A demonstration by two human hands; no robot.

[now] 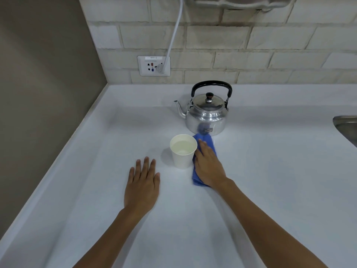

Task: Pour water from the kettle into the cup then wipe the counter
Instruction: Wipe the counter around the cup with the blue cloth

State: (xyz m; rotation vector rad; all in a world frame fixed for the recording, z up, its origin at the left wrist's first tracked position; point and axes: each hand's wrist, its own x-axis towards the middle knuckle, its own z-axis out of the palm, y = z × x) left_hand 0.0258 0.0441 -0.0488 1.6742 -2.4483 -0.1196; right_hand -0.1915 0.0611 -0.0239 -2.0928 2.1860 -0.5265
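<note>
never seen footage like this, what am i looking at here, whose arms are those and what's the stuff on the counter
There is no machine here. A person wears a wide-angle camera on the head, so the single picture looks forward and down along that person's own two bare arms.

The surface is a pale counter against a brick-tiled wall. On it stands a shiny metal kettle with a black handle, upright, its spout pointing left. In front of it is a white paper cup with water inside, so the pouring looks done.

The right hand presses flat on a blue cloth lying just right of the cup, between cup and kettle; that is the wiping step. The left hand lies open and flat on the counter, holding nothing.

Also visible: a wall socket with a white cable plugged in, and the edge of a sink at far right.
</note>
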